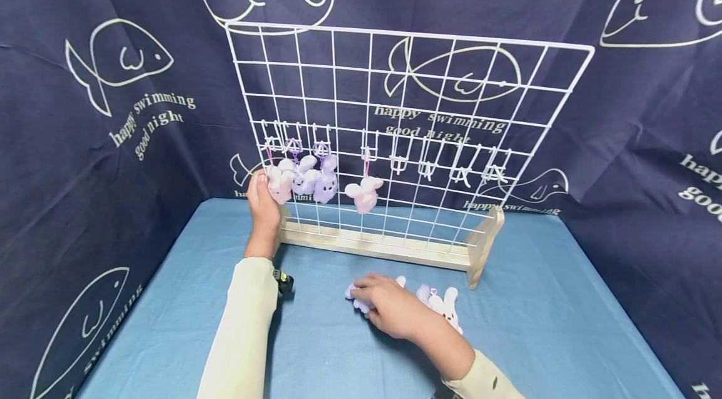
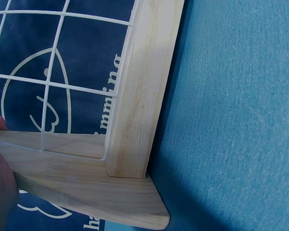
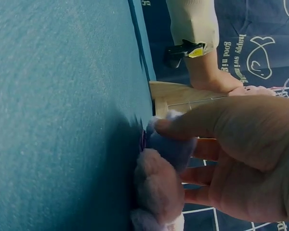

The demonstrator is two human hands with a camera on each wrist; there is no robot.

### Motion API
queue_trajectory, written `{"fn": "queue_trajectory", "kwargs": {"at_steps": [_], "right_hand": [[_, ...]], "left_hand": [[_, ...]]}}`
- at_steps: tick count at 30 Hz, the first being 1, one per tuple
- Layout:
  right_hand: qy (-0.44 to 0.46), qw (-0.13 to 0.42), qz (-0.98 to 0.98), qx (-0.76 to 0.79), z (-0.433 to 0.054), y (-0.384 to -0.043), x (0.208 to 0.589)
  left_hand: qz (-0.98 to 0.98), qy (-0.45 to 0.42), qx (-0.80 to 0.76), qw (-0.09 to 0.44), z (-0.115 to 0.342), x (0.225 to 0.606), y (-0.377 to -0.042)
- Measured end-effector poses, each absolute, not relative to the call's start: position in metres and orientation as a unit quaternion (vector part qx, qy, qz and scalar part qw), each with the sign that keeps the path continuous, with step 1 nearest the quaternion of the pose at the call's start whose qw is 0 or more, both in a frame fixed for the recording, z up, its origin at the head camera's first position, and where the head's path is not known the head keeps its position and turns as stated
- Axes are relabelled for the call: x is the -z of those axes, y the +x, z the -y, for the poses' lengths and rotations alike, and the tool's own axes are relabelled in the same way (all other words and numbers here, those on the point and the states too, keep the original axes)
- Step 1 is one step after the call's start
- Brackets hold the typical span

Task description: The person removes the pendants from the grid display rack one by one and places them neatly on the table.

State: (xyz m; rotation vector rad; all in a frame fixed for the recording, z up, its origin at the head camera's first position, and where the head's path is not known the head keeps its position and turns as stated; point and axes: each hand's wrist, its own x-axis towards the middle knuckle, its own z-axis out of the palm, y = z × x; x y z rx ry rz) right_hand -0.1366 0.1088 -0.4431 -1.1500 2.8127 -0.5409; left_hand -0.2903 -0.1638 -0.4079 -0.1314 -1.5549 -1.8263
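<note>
At the left end of a white wire grid rack (image 1: 389, 31), my left hand (image 1: 262, 206) grips the wooden side post (image 2: 144, 82), with a fingertip and the thumb side on opposite faces of the wood. Low over the blue tabletop, my right hand (image 1: 392, 306) pinches a small purple plush keychain (image 3: 171, 147) between thumb and fingers. A pink plush (image 3: 159, 185) lies right beside it in the right wrist view. Just behind the right wrist is a white bunny plush (image 1: 449, 310), partly covered by the forearm.
Several plush keychains hang on the rack's left hooks, among them a pink one (image 1: 280, 185) near the left hand and a purple one (image 1: 325, 185). Another pink plush (image 1: 364, 193) hangs mid-rack. Bare hooks (image 1: 462, 170) line the right side. Dark printed cloth (image 1: 146, 198) encloses the table.
</note>
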Motion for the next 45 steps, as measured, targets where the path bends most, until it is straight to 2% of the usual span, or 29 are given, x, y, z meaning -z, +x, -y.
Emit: {"fn": "queue_trajectory", "kwargs": {"at_steps": [5, 8, 16, 20, 29, 37, 45], "right_hand": [[-0.351, 0.071, -0.910, 0.206, -0.108, -0.135, 0.444], [-0.328, 0.077, -0.905, 0.259, -0.106, -0.134, 0.445], [-0.225, 0.010, -0.867, 0.444, -0.096, -0.142, 0.439], [-0.169, 0.008, -0.798, 0.579, -0.090, -0.150, 0.438], [-0.012, 0.106, -0.481, 0.870, -0.079, -0.163, 0.423], [-0.042, 0.180, -0.256, 0.949, -0.086, -0.177, 0.410], [-0.074, 0.197, -0.176, 0.961, -0.092, -0.184, 0.403]], "left_hand": [[0.606, -0.042, 0.703, 0.369, 0.170, 0.423, -0.306], [0.610, -0.039, 0.697, 0.374, 0.174, 0.430, -0.313], [0.601, -0.064, 0.707, 0.367, 0.175, 0.433, -0.316], [0.607, -0.056, 0.698, 0.376, 0.174, 0.434, -0.317], [0.600, -0.054, 0.703, 0.378, 0.172, 0.432, -0.316], [0.616, -0.058, 0.691, 0.375, 0.175, 0.432, -0.316], [0.613, -0.055, 0.696, 0.369, 0.174, 0.431, -0.315]]}}
